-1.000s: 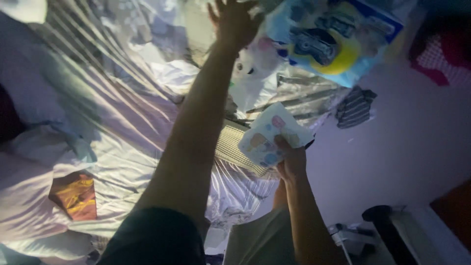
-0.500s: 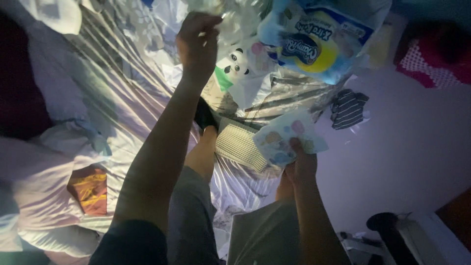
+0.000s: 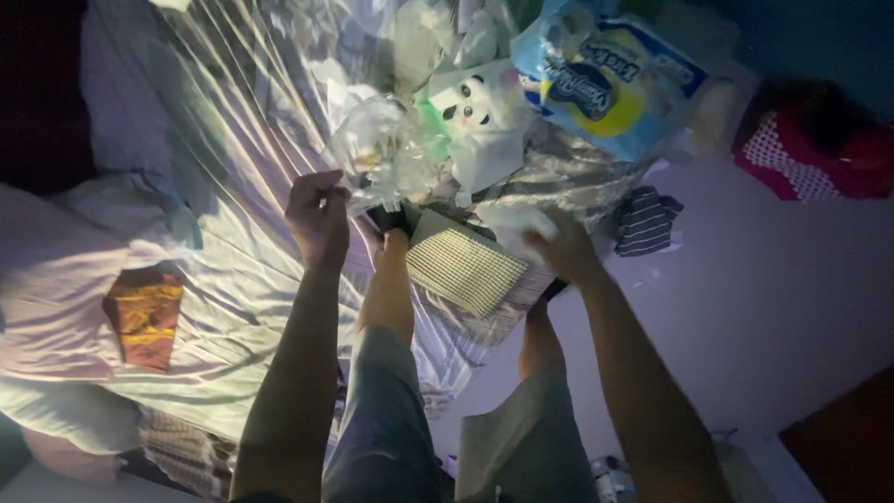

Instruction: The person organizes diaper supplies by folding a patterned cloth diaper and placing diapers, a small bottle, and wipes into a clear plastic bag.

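Note:
My left hand (image 3: 318, 216) is closed on the edge of a crumpled clear plastic bag (image 3: 380, 156) over the rumpled pale bedsheet (image 3: 214, 177). My right hand (image 3: 562, 250) grips a small pale packet (image 3: 514, 224), blurred by motion, just above a beige textured pad (image 3: 464, 270). Beyond both hands lies a white panda-faced item (image 3: 475, 119), and next to it a large blue and yellow pack of paper rolls (image 3: 605, 82). My legs in grey shorts (image 3: 391, 401) stretch out between my arms.
A dark striped cloth (image 3: 644, 222) lies on the pale floor right of the bed. Further right sits a red dotted thing (image 3: 801, 158). An orange-brown item (image 3: 144, 315) rests on the bedding at left. The room is dim.
My left hand has pulled back from the far pile toward me, bringing the clear plastic bag. My right hand has moved up over the beige pad with the packet.

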